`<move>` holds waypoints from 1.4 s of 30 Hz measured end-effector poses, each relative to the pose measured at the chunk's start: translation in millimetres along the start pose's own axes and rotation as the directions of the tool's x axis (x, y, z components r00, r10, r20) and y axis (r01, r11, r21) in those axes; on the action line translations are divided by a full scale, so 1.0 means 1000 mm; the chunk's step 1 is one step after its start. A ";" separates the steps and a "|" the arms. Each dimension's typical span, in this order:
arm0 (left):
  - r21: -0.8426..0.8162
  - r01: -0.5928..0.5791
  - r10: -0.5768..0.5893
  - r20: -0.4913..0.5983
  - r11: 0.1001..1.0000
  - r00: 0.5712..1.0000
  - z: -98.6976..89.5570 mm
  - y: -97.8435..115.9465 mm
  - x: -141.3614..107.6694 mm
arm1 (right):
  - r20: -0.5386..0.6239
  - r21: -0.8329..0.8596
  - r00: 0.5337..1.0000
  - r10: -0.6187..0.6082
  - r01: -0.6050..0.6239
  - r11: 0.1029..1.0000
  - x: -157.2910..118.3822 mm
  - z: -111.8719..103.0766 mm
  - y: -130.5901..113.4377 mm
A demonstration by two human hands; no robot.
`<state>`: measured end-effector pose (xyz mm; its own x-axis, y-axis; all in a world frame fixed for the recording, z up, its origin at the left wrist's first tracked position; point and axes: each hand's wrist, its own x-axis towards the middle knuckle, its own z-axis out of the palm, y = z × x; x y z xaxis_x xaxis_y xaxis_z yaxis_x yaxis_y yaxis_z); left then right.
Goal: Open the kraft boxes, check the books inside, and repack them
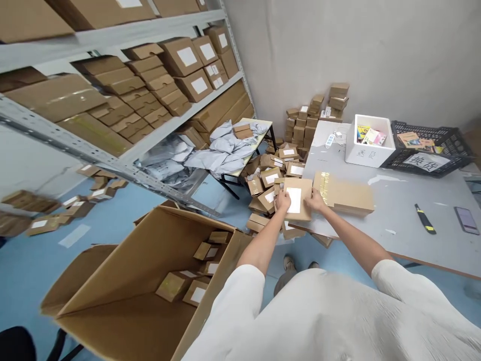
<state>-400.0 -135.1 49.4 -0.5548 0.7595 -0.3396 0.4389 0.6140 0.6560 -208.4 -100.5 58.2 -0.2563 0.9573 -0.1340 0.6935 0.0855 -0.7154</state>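
Between my two hands is a small brown cardboard box (pixel 304 199) with a white label on its upper face. My left hand (pixel 283 201) grips its left side, and my right hand (pixel 316 201) grips the right side. The box is held near the left edge of the grey table (pixel 391 220). Just right of it, larger brown boxes (pixel 351 195) lie on the table, one with shiny yellowish tape. Below and left stands a big open carton (pixel 124 255) with several small boxes (pixel 175 286) inside.
A pile of labelled boxes (pixel 270 176) covers the floor beyond my hands. On the table are a white foam box (pixel 368 154), black crate (pixel 424 170), utility knife (pixel 425 219) and phone (pixel 467 220). Metal shelving (pixel 150 143) with cartons stands left; grey mailing bags (pixel 221 153) lie nearby.
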 end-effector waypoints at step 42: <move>0.216 -0.667 0.519 0.478 0.713 0.709 0.189 0.139 0.037 | -0.016 -0.468 0.982 0.187 -0.173 0.867 0.083 -0.140 0.169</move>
<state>-225.8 19.3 0.8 0.1722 0.9597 -0.2223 0.8360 -0.0230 0.5483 -17.7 31.8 22.1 -0.1108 0.9607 -0.2544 0.9604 0.0377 -0.2762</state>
